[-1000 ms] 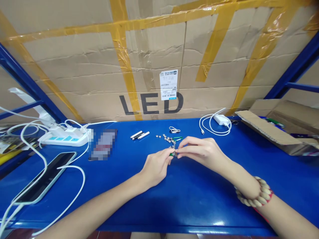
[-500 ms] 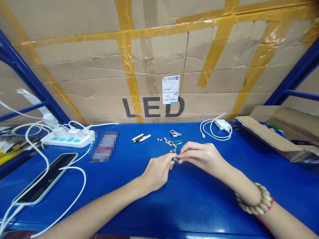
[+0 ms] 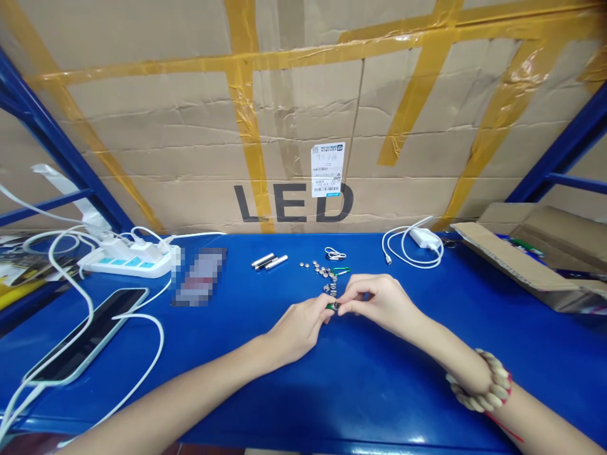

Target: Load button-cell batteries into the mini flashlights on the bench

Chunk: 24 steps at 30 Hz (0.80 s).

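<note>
My left hand is closed around a small green tube with a shiny metal end; most of it is hidden by the fingers. At that end, the thumb and fingertips of my right hand are pinched together. Whatever lies between them is too small to make out. Just beyond the hands, several round button cells are scattered on the blue table, some close to my fingertips. A green carabiner clip lies beside them.
Further back are silver tubes and a looped white cord. A white charger with cable and an open cardboard box are at right. A power strip, a phone and white cables lie at left.
My right-hand fingers have curled and drawn closer together at the tube's end. The left hand keeps its hold, with little movement. The view has shifted slightly.
</note>
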### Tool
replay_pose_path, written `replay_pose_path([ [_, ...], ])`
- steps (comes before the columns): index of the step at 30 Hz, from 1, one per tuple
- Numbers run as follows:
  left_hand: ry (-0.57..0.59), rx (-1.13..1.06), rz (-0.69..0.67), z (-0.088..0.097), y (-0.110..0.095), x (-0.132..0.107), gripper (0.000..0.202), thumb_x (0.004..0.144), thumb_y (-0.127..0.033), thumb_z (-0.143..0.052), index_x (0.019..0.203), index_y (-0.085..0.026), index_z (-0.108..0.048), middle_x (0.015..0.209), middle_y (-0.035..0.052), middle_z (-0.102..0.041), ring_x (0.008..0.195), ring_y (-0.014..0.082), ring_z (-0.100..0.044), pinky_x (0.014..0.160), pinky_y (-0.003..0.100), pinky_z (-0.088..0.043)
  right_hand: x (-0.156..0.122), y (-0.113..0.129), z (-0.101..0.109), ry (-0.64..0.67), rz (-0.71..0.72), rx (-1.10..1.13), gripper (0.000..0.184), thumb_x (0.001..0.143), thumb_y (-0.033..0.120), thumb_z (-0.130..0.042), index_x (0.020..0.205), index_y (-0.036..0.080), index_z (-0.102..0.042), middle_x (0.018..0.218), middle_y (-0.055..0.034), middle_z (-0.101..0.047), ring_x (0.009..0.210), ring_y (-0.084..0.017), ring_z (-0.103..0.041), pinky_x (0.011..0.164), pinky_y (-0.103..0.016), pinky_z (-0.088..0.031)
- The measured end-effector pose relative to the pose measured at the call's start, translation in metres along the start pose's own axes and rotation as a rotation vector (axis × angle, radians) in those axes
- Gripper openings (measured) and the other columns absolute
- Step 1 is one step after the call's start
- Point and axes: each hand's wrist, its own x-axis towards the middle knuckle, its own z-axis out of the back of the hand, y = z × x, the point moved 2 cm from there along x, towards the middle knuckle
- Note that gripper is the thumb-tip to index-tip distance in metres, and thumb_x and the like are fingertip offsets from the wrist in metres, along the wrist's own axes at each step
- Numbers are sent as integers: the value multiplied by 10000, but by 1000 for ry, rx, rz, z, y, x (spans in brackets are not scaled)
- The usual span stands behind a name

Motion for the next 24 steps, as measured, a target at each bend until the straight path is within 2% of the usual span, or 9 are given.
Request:
replay_pose_path([
  [5, 7, 6, 19, -1, -1, 0, 169, 893, -163, -304, 968, -170, -455, 829, 28, -566, 754, 143, -540, 670, 229, -386, 0, -4, -4, 84, -194, 119, 137, 690, 305, -697, 674, 170, -683, 691, -2, -613, 539, -77, -548, 518, -186, -403],
  [11, 7, 11, 44, -1, -1, 1, 192, 893, -163, -308, 1006, -165, -462, 868, 41, -584, 790, 156, -555, 695, 246, -396, 0, -8, -10, 133, -327, 293, 214, 672, 338, -697, 667, 128, -656, 671, -25, -606, 502, -96, -567, 503, -199, -428],
  [16, -43, -30, 45, -1, 2, 2, 180, 903, -186, -311, 1002, -173, -460, 860, 29, -571, 790, 144, -545, 707, 240, -393, 0, -5, -10, 123, -360, 440, 219, 659, 306, -697, 649, 101, -622, 668, -37, -602, 457, -83, -547, 435, -173, -405],
  [24, -65, -42, 10, -3, 5, 3, 154, 895, -170, -285, 906, -164, -439, 768, 13, -530, 709, 124, -501, 675, 231, -377, 3, -4, -12, 100, -349, 482, 247, 668, 332, -684, 641, 96, -616, 695, -47, -598, 440, -72, -535, 390, -162, -390],
])
